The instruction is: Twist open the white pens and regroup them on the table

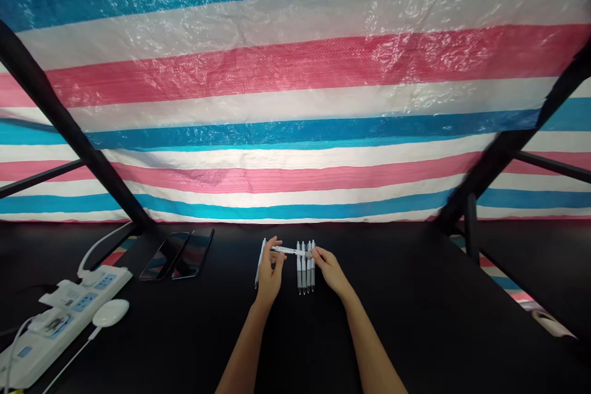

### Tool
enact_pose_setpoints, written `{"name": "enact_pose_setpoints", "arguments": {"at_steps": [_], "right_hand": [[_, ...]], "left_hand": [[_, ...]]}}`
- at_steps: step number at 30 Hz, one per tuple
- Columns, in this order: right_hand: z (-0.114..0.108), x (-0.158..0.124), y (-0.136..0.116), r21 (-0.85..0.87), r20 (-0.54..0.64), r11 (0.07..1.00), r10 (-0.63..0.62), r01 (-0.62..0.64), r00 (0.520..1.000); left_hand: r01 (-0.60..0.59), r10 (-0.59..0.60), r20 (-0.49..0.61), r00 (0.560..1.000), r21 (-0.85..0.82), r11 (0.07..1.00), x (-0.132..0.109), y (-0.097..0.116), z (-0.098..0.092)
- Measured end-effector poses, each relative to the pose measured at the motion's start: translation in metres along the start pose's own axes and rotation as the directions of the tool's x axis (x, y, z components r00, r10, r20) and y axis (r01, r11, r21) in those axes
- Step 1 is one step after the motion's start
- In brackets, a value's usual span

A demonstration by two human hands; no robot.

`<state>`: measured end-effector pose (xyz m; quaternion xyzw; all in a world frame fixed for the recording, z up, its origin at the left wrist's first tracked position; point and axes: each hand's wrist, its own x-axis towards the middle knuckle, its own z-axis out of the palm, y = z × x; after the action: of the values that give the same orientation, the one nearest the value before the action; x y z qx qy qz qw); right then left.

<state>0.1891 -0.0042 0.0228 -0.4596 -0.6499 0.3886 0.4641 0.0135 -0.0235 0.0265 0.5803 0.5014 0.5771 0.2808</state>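
White pen [289, 251] is held crosswise between the two hands, above the middle of the bench [406, 301], with its right end just at the top of a row of pens. Left hand [270, 277] has a firm, nearly closed grip on the pen's left part, thumb and fingers pinched around the barrel. Right hand [329, 269] has a narrow pinch on the pen's right end, its fingertips [314, 252] closed at the barrel. Both wrists angle inward, and the bare left forearm [242, 357] and right forearm [373, 351] rise from the bottom of the view.

Row of pens [305, 268], seemingly four, lies side by side between the hands, closer to the right hand. Each has a white upper barrel and a gray lower one. Single white pen [260, 265] lies slightly tilted just beside the left hand, partly hidden behind it. Any print on the pens is too small to read.

Farther left on the bench, two phones [176, 254] lie next to each other, dark screens up. Beyond them, a white power strip [64, 326] with blue panels lies at an angle, its small labels unreadable, with a white cable [95, 251] looping up from it. White oval puck [111, 313] with a cord sits against the strip's edge. Striped blue, white and pink tarp [295, 74] hangs behind the bench, crossed by black frame bars [64, 117].
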Motion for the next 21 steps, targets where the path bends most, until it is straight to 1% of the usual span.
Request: {"name": "enact_pose_setpoints", "arguments": {"at_steps": [2,6,8,12,16,21], "right_hand": [[-0.0015,0.0005,0.0015,0.018,0.042,1.0,0.012,-0.012,0.999],[-0.0045,0.0008,0.0031,0.006,0.055,1.0,0.027,-0.028,0.998],[-0.0057,0.0007,0.0036,-0.022,0.047,0.999,0.026,-0.025,0.999],[-0.006,0.0,0.0055,-0.083,0.015,0.997,0.007,-0.006,1.0],[-0.0036,-0.001,0.0072,-0.139,-0.02,0.99,-0.002,0.0,1.0],[-0.0022,-0.0022,0.0046,-0.24,-0.036,0.97,-0.034,0.024,0.999]], "left_hand": [[0.0,0.0,0.016,1.0,0.004,1.0,-0.0007,0.0012,0.0],[0.036,-0.04,0.035,0.999,0.099,0.994,-0.001,0.0013,-0.0018],[0.057,-0.061,0.038,0.997,0.106,0.993,-0.0007,0.0012,-0.0024],[0.078,-0.08,0.036,0.996,0.063,0.995,-0.0003,0.0014,-0.0025],[0.071,-0.074,0.033,0.997,0.106,0.992,0.0,0.0013,-0.0034],[0.093,-0.099,0.041,0.994,0.142,0.985,0.0001,0.0019,-0.0053]]}}
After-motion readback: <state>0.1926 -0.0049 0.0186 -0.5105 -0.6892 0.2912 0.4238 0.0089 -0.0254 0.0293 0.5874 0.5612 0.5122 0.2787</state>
